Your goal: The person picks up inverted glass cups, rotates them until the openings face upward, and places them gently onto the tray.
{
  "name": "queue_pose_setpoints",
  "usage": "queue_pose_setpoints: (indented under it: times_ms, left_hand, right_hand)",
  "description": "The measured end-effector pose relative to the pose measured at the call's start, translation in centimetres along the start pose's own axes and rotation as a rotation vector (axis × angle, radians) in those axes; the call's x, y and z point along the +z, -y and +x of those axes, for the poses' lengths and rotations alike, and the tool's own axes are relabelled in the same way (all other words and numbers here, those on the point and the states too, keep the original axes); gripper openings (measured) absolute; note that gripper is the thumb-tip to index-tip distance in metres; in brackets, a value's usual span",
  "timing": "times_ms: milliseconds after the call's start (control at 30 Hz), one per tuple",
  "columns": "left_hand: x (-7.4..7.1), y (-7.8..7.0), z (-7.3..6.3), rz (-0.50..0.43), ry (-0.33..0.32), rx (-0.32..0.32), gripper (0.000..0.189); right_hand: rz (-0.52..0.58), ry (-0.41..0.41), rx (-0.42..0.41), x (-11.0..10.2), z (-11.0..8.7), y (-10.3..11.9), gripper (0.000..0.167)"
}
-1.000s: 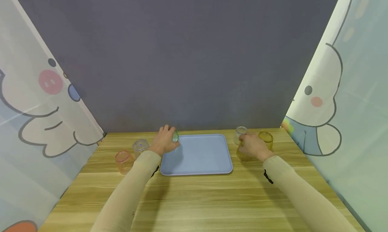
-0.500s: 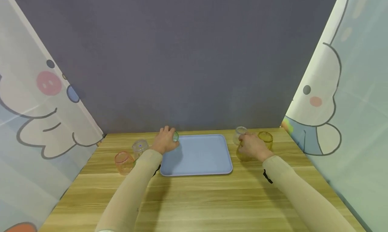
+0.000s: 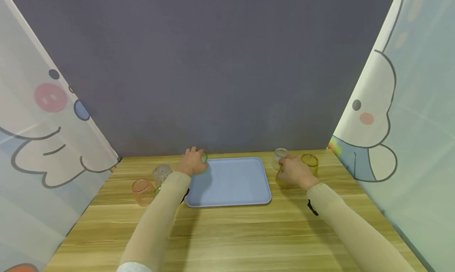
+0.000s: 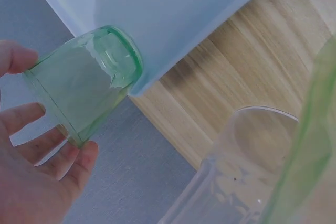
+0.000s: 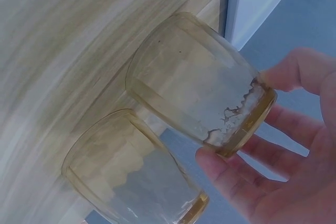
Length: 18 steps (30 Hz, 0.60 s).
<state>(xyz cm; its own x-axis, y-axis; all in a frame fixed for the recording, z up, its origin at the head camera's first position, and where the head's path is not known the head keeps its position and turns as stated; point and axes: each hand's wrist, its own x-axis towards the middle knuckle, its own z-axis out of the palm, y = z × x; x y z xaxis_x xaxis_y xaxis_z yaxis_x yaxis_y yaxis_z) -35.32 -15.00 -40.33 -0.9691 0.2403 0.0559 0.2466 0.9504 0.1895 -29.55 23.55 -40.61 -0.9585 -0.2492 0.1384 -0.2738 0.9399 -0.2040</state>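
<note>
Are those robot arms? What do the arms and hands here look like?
No, they are a person's. The long, plain pale-beige left sleeve matches the pale-beige right sleeve. A small black strip shows at the left wrist, another black strip at the right. The left hand and right hand are bare, without gloves.

Since a second ago, the left sleeve [image 3: 154,218] has swung inward below the left hand [image 3: 193,162], and a white patch [image 3: 134,267] at its near end has come into view. This uncovers more of a second green glass [image 3: 157,191], left of and nearer than that hand. Less of the held green glass [image 3: 204,157] shows past the left thumb. The head view has slid slightly leftward overall.
</note>
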Motion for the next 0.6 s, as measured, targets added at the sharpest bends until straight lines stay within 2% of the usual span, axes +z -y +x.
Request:
queue_pose_setpoints:
  times_ms: [267, 600]
  left_hand:
    - [0.5, 0.0, 0.8, 0.011, 0.013, -0.036, 0.063]
    - [0.5, -0.1, 1.1, 0.002, 0.033, -0.041, 0.060]
  right_hand:
    - [0.008, -0.003, 0.015, 0.0, -0.2, 0.1, 0.040]
    - [0.008, 0.013, 0.028, -0.1, -0.3, 0.3, 0.042]
